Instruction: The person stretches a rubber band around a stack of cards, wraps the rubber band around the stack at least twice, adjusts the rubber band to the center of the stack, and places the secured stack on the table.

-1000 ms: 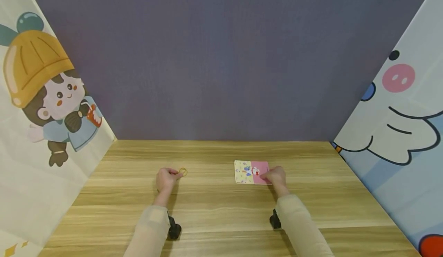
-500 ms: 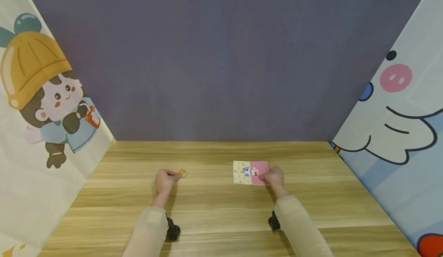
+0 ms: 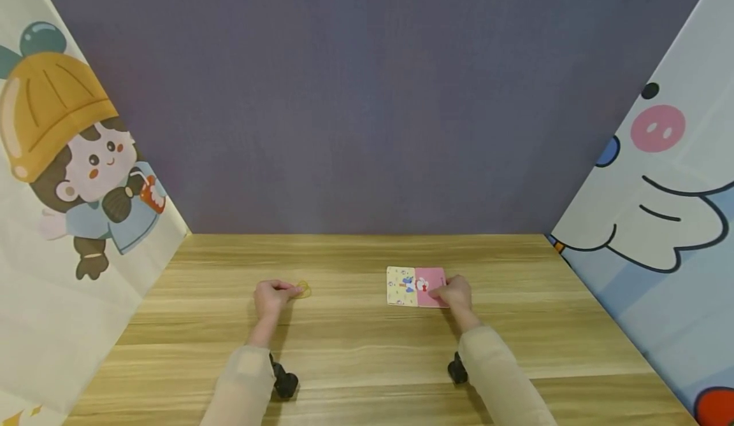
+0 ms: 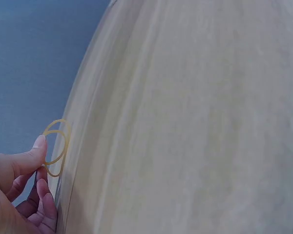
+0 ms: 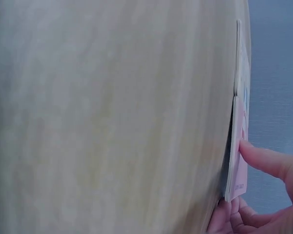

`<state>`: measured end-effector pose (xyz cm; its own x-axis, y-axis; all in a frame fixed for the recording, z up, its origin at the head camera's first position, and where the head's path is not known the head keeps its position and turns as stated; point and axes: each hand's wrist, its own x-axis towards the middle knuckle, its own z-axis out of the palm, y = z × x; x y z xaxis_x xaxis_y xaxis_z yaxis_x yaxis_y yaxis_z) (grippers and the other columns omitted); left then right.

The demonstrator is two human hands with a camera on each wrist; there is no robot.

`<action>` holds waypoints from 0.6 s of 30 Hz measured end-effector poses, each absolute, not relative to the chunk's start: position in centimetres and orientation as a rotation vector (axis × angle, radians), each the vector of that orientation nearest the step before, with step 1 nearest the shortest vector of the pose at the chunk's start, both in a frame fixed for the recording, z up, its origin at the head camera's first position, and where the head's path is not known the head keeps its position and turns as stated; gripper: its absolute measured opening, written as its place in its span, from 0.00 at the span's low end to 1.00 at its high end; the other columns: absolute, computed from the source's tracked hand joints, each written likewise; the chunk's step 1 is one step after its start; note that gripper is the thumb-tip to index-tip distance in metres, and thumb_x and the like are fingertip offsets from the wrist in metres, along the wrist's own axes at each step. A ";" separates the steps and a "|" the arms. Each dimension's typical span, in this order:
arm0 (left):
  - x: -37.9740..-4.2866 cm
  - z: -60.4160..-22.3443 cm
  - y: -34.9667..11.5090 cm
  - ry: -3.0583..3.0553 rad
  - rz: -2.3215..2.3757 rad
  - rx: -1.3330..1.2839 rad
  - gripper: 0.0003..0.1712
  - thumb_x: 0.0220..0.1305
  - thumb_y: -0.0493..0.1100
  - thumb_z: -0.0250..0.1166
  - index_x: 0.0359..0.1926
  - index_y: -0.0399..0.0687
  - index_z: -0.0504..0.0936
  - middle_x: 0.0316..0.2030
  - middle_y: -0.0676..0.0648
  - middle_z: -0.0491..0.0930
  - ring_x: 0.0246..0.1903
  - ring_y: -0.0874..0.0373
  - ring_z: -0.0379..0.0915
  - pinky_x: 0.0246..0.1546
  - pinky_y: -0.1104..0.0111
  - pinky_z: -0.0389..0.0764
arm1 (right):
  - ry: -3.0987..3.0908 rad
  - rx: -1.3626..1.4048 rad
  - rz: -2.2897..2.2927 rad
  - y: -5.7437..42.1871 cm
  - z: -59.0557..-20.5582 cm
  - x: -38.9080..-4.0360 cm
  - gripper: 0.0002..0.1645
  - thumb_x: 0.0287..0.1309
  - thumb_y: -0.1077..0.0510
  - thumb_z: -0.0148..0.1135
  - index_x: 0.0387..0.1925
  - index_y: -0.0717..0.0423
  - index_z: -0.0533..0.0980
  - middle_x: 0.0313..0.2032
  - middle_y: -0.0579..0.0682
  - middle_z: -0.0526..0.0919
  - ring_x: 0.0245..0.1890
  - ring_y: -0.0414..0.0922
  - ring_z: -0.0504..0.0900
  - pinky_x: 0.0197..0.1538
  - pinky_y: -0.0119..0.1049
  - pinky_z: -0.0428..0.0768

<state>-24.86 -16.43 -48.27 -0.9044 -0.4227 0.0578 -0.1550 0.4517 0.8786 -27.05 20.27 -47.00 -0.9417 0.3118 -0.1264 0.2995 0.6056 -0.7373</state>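
Note:
A thin yellow rubber band (image 3: 304, 289) is pinched between the thumb and fingers of my left hand (image 3: 275, 297), above the left part of the table. The left wrist view shows the rubber band (image 4: 58, 146) hanging in two loops from the fingertips. My right hand (image 3: 457, 293) pinches the right edge of a small notebook (image 3: 401, 286) with a patterned yellow half and a pink half. In the right wrist view, the thumb presses on the pink face of the notebook (image 5: 238, 168), with the other fingers behind and below it. A step shows where its halves meet.
The wood-grain table (image 3: 355, 362) stretches around both hands. A dark grey panel (image 3: 367, 107) rises at its back edge. Printed cloth walls (image 3: 34, 324) flank it on both sides. A black wrist camera (image 3: 285, 383) sits at the left sleeve, another (image 3: 457, 370) at the right.
The left hand has shifted slightly left and down, and the rubber band's loops have changed shape a little. The right hand and the notebook stay about where they were.

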 end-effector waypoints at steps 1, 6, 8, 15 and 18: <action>-24.8 -48.2 -16.4 -2.429 -1.443 0.498 0.11 0.38 0.40 0.74 0.19 0.36 0.82 0.18 0.45 0.80 0.22 0.54 0.73 0.20 0.72 0.69 | -2.802 -0.529 1.280 20.3 -47.0 -27.1 0.28 0.32 0.63 0.71 0.38 0.75 0.73 0.37 0.68 0.77 0.35 0.56 0.74 0.40 0.44 0.76; -24.8 -47.9 -16.3 -2.381 -1.520 0.512 0.11 0.39 0.39 0.74 0.19 0.35 0.82 0.18 0.45 0.80 0.18 0.60 0.69 0.18 0.73 0.68 | -2.805 -0.492 1.264 20.7 -47.0 -27.1 0.27 0.31 0.62 0.71 0.36 0.74 0.75 0.35 0.66 0.78 0.33 0.54 0.74 0.38 0.42 0.76; -24.8 -47.8 -16.3 -2.359 -1.556 0.508 0.10 0.40 0.38 0.73 0.20 0.35 0.82 0.18 0.46 0.80 0.17 0.62 0.68 0.17 0.73 0.68 | -2.796 -0.489 1.285 20.8 -47.0 -27.1 0.28 0.31 0.62 0.71 0.37 0.74 0.74 0.36 0.66 0.77 0.35 0.55 0.74 0.40 0.43 0.75; -24.8 -47.5 -16.0 -2.289 -1.699 0.478 0.08 0.44 0.34 0.69 0.23 0.30 0.80 0.17 0.48 0.78 0.17 0.61 0.71 0.15 0.76 0.69 | -2.723 -0.516 1.454 21.0 -47.1 -27.1 0.30 0.32 0.64 0.69 0.41 0.75 0.70 0.40 0.68 0.73 0.40 0.59 0.71 0.46 0.46 0.72; -24.8 -47.3 -15.8 -2.242 -1.836 0.467 0.08 0.47 0.32 0.67 0.24 0.28 0.79 0.16 0.48 0.78 0.17 0.60 0.72 0.16 0.76 0.71 | -2.696 -0.522 1.509 21.2 -47.2 -27.1 0.31 0.32 0.65 0.69 0.42 0.75 0.69 0.40 0.68 0.73 0.40 0.58 0.71 0.45 0.45 0.73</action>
